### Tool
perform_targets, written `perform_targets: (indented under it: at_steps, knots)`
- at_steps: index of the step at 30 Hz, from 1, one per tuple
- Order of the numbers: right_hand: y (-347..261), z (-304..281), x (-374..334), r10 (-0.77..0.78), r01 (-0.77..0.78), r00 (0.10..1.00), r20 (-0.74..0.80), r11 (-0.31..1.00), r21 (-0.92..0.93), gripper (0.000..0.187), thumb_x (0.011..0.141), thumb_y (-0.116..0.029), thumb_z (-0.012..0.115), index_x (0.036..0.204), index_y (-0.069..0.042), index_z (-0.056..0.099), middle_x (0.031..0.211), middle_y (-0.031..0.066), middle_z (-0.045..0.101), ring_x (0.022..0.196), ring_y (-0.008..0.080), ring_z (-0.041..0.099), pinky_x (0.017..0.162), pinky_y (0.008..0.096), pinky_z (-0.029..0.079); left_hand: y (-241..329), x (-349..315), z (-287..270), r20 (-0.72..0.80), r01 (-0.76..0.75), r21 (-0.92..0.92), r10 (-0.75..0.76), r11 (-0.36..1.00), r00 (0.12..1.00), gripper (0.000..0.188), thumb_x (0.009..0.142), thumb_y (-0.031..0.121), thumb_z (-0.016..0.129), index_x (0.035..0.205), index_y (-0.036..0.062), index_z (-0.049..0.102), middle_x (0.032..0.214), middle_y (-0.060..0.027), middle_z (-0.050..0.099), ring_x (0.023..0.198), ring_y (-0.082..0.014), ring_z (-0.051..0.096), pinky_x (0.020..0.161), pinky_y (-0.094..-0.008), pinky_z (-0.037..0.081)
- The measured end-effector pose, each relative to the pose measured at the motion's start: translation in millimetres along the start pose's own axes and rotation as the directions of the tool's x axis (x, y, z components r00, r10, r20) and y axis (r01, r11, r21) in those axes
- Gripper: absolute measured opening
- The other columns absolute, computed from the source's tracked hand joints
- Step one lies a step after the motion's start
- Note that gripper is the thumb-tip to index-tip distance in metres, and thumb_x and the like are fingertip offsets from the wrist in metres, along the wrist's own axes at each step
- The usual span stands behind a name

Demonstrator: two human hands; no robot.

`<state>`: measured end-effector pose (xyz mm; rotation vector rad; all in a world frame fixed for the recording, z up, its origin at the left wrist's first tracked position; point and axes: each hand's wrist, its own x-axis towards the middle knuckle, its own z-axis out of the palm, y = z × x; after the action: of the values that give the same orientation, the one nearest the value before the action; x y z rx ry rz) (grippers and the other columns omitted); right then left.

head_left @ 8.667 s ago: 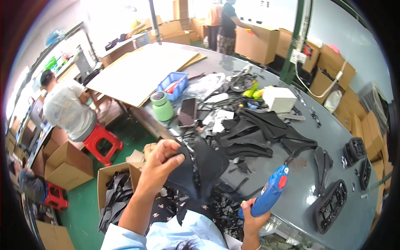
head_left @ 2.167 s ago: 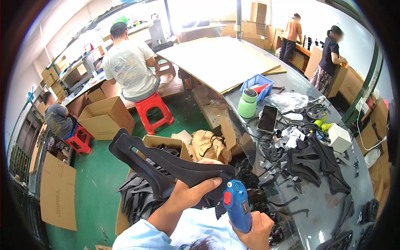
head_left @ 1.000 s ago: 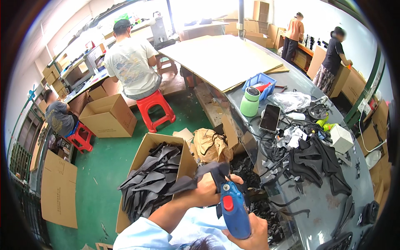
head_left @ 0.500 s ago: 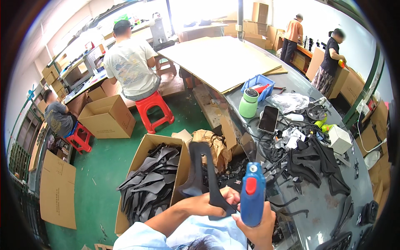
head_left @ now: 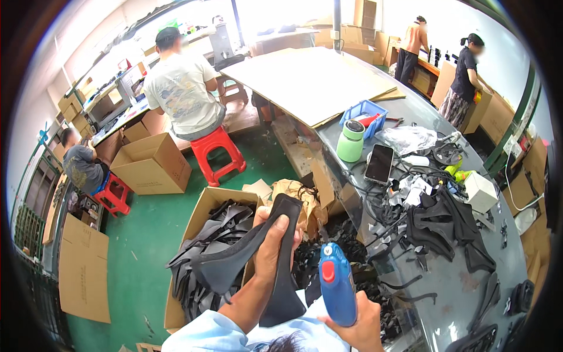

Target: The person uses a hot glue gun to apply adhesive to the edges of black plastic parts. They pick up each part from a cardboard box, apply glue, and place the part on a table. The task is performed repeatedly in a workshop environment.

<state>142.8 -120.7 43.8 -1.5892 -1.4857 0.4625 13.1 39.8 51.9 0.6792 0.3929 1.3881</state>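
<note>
My left hand [head_left: 271, 249] grips a black, bent two-armed piece [head_left: 220, 267] that looks like moulded foam or padded fabric, thumb over its upper end. One arm of the piece slants down left and the other hangs toward my lap. My right hand [head_left: 359, 325] is wrapped round a blue handheld gas torch [head_left: 339, 287] with a red button, its metal nozzle pointing away from me beside the piece. The torch and piece are apart. Left of my hands, a cardboard box [head_left: 176, 296] holds several similar black pieces [head_left: 226, 220].
On the grey table [head_left: 422, 317] at right lie black cut pieces [head_left: 434, 226], a phone [head_left: 379, 163], a green bottle [head_left: 350, 142], a blue basket [head_left: 375, 114] and a white block [head_left: 481, 192]. Crumpled brown paper [head_left: 308, 214] lies ahead. Several people work farther off; one sits on a red stool [head_left: 214, 155].
My left hand has raised and turned the black piece, now holding it near its upper end. The torch has moved slightly left and down, with its nozzle now visible.
</note>
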Motion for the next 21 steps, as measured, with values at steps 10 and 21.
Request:
perform_targets:
  at_steps: [10, 21]
  knots:
    - [9.6, 3.5, -2.5, -0.038, 0.033, 0.999, -0.034, 0.992, -0.125, 0.048, 0.062, -0.033, 0.082, 0.073, -0.005, 0.045, 0.058, 0.0136, 0.051, 0.052, 0.0328, 0.054, 0.049, 0.0392, 0.042, 21.8, -10.2, -10.6, 0.262, -0.050, 0.383, -0.057, 0.922, 0.963, 0.031, 0.086, 0.007, 0.059, 0.114, -0.0024, 0.051, 0.094, -0.0127, 0.062, 0.075, -0.0150, 0.062, 0.063, -0.0254, 0.052]
    - [17.8, -1.3, -2.7, -0.071, 0.073, 0.997, 0.017, 0.989, -0.128, 0.050, 0.059, -0.027, 0.085, 0.069, -0.004, 0.042, 0.054, 0.0103, 0.051, 0.047, 0.0271, 0.055, 0.045, 0.0337, 0.043, 27.5, -9.7, -5.1, 0.368, -0.082, 0.528, -0.140, 0.845, 0.919, 0.027, 0.082, -0.004, 0.059, 0.109, -0.0027, 0.059, 0.093, -0.0082, 0.064, 0.079, -0.0129, 0.063, 0.068, -0.0241, 0.051]
